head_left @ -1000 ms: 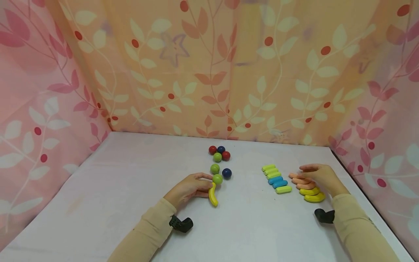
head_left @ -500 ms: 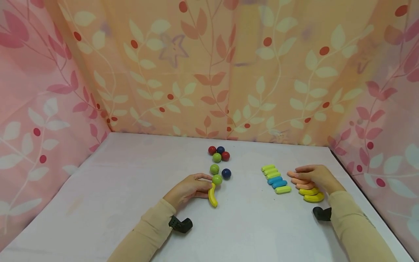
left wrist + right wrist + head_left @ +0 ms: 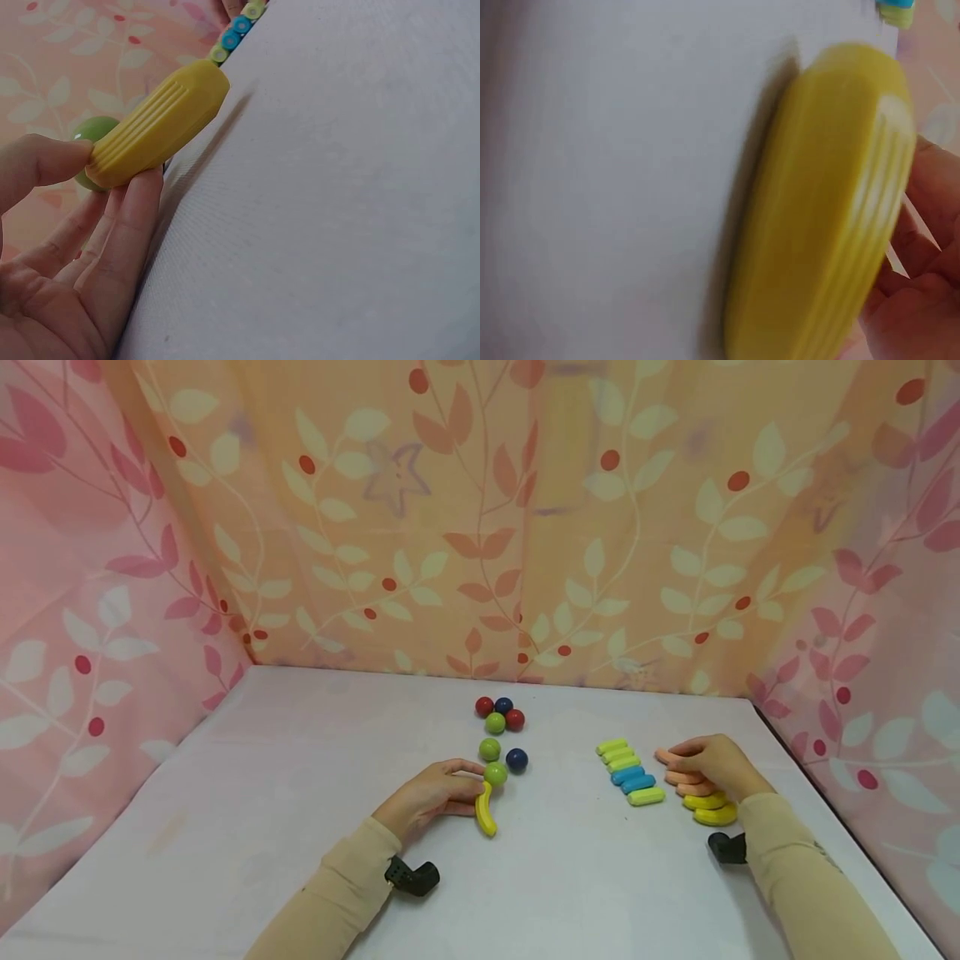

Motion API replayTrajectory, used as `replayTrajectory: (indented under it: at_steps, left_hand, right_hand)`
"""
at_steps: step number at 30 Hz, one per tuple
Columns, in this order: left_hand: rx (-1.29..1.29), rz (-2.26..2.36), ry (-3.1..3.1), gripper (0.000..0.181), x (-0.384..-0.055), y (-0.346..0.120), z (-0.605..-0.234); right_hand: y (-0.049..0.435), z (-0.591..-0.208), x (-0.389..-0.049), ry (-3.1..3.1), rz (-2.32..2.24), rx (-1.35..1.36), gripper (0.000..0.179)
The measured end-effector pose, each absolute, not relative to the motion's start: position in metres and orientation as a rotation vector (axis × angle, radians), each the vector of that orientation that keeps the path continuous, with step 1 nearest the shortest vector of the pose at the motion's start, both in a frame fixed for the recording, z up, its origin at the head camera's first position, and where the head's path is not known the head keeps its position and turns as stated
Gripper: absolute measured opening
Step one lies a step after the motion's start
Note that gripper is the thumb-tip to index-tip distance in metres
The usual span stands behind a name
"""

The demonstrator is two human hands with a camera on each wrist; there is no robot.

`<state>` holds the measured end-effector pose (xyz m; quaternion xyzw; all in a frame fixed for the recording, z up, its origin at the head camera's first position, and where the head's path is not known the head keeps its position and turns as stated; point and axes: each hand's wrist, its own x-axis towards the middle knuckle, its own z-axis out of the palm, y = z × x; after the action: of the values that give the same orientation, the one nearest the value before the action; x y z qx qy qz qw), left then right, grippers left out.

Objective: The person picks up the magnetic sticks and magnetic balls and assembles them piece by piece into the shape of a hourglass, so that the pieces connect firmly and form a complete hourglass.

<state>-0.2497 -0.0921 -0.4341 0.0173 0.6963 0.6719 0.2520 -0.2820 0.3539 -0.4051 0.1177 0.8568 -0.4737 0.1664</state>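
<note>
The ridged yellow banana piece [image 3: 486, 814] is held near the middle of the worktop [image 3: 225, 827], pinched between the left hand's [image 3: 431, 795] thumb and fingers, beside a glossy green ball [image 3: 495, 774]. The right hand [image 3: 716, 764] has shifted slightly inward since earlier, its fingers bent at the smooth orange pieces [image 3: 695, 789] near the right edge; whether it grips one cannot be told. Rounded sticks [image 3: 627, 775] lie between; more round balls [image 3: 515, 719] sit toward the far edge.
</note>
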Motion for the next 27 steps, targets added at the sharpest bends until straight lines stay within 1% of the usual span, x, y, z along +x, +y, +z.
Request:
replayTrajectory:
  at_steps: [2,5,7,9,11,15,21,27]
  left_hand:
    - [0.051,1.827,1.891,0.039,-0.250,-0.092,-0.435]
    - [0.057,1.824,1.888,0.039,-0.250,-0.092,-0.436]
    - [0.054,1.819,1.891,0.038,-0.251,-0.092,-0.436]
    - [0.054,1.817,1.896,0.038,-0.251,-0.092,-0.436]
    - [0.051,1.815,1.901,0.038,-0.251,-0.093,-0.436]
    - [0.051,1.817,1.905,0.039,-0.251,-0.093,-0.434]
    - [0.032,1.811,1.903,0.039,-0.250,-0.093,-0.435]
    - [0.051,1.813,1.898,0.039,-0.251,-0.093,-0.435]
  right_hand:
    - [0.349,-0.402,-0.280,2.474,-1.311,0.337,0.057]
    - [0.340,-0.395,-0.276,2.552,-1.221,0.330,0.076]
    - [0.333,-0.391,-0.273,2.574,-1.195,0.326,0.084]
    - [0.324,-0.386,-0.269,2.598,-1.167,0.300,0.090]
    - [0.315,-0.383,-0.266,2.611,-1.149,0.264,0.092]
    - [0.299,-0.382,-0.261,2.635,-1.161,0.168,0.087]
    - [0.279,-0.386,-0.255,2.673,-1.256,-0.050,0.065]
    - [0.251,-0.394,-0.251,2.646,-1.353,-0.130,0.050]
